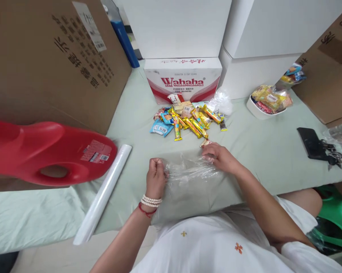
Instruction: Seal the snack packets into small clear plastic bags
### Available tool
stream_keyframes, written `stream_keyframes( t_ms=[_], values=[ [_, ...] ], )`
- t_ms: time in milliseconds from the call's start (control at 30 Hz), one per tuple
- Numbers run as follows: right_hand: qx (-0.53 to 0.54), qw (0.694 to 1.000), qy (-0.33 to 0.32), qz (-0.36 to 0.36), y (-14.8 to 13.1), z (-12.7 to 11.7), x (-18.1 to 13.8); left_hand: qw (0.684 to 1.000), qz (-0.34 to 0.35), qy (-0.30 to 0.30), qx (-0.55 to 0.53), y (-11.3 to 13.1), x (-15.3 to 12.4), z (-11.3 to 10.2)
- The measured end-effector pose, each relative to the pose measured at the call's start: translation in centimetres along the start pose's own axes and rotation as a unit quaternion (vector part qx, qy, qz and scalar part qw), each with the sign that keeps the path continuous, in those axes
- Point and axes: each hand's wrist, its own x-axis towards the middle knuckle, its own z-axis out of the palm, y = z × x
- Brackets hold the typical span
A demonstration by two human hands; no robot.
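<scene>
A clear plastic bag (188,174) is stretched between my two hands over the table, its upper part wrinkled. My left hand (156,176), with beaded and red bracelets at the wrist, is closed in a fist on the bag's left edge. At the upper right edge, my right hand (218,157) pinches the plastic with its fingertips. Just beyond those fingers lies a small snack packet (205,143). Farther back is a heap of wrapped snacks (192,121), mostly yellow, with a blue packet (161,128) at its left.
A Wahaha carton (185,81) stands behind the snacks. To the left are a red jug (74,151), a plastic roll (102,197) and a large cardboard box (59,57). A white bowl of snacks (263,110), a phone (311,142) and keys (334,156) are at the right.
</scene>
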Motion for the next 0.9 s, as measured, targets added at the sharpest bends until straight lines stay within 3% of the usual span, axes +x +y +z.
stream_keyframes(
  t_ms=[67,167,300,367,400,467,567,633,700,767,900],
  values=[
    [0.130,0.988,-0.004,0.084,0.2,-0.8,0.6,1.000,-0.010,0.009,-0.013,0.4,0.0,-0.2],
    [0.242,0.951,0.065,0.182,1.0,-2.0,1.8,0.997,-0.059,0.019,-0.052,0.9,0.5,-0.2],
    [0.227,0.939,0.118,0.232,2.0,-2.8,4.3,0.990,-0.121,0.013,-0.069,1.2,1.1,-0.1],
    [0.188,0.943,0.124,0.243,2.0,-3.2,5.3,0.993,-0.105,0.040,-0.027,1.4,1.1,-0.2],
    [0.161,0.949,0.135,0.236,1.9,-3.5,5.4,0.995,-0.067,0.070,0.017,1.5,0.9,-0.3],
    [0.094,0.957,0.195,0.191,1.7,-4.3,4.7,0.977,0.073,0.144,0.142,1.8,0.3,-0.8],
    [0.022,0.936,0.318,0.150,1.2,-4.6,1.4,0.889,0.290,0.190,0.301,1.9,-0.9,-1.6],
    [0.043,0.929,0.308,0.202,0.9,-3.3,-1.5,0.853,0.356,0.122,0.361,1.3,-1.4,-2.0],
    [0.079,0.934,0.212,0.278,0.5,-0.8,-3.9,0.843,0.365,0.013,0.395,0.4,-1.7,-2.1],
    [0.071,0.941,0.138,0.300,-0.2,2.4,-5.2,0.843,0.350,-0.070,0.402,-0.7,-1.7,-1.9],
    [0.035,0.954,0.128,0.268,-1.2,7.1,-4.3,0.850,0.341,-0.094,0.391,-1.5,-1.9,-1.5]
  ],
)
